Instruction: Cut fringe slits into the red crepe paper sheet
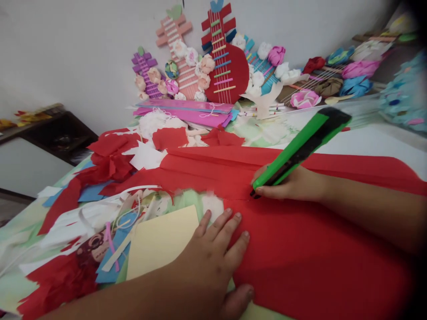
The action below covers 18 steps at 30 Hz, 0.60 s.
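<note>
A large red paper sheet [320, 262] lies folded across the table in front of me. My right hand [293, 184] grips a green and black utility knife [302, 149], its tip touching the red paper at a fold line near the sheet's left edge. My left hand [210, 262] lies flat with fingers spread, pressing on the red paper's left edge and partly on a pale yellow sheet [160, 242].
Red paper scraps [110, 155], white and blue cuttings [110, 222] litter the left of the table. Paper guitars [223, 58] and paper flowers [303, 98] stand along the wall at the back. A dark shelf [56, 133] is at far left.
</note>
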{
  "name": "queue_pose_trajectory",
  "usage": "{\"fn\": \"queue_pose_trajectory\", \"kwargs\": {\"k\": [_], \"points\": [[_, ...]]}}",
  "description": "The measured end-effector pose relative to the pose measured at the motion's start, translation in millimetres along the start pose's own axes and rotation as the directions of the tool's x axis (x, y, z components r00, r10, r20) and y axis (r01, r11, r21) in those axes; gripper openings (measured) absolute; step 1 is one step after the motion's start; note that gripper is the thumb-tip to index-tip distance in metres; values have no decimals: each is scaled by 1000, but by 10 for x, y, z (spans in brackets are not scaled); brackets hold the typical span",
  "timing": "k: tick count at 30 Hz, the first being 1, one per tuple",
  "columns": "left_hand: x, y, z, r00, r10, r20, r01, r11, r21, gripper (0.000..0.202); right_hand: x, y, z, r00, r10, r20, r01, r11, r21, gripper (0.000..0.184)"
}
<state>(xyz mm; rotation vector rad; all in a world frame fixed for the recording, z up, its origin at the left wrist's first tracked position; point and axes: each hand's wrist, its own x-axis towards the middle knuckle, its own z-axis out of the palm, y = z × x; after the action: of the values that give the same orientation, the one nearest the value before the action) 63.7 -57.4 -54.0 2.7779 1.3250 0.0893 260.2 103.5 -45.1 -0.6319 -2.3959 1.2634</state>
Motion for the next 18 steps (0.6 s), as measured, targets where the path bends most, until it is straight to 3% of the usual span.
{"fn": "queue_pose_trajectory", "kwargs": {"k": [4,8,14,18], "points": [[14,3,16,1000,-5,12,5,1000,20,59,2,55,-14,997,-74,3,74,997,-4,20],[3,-6,75,999,-16,-41,17,1000,17,61,19,87,-21,994,-72,82,71,997,14,21],[-6,-18,8,1000,12,14,-12,1000,16,59,27,101,-10,992,-62,108,61,998,9,20],[-7,-26,40,1000,8,-15,-8,1000,21,60,26,81,-13,993,-63,101,64,998,-5,21]]}}
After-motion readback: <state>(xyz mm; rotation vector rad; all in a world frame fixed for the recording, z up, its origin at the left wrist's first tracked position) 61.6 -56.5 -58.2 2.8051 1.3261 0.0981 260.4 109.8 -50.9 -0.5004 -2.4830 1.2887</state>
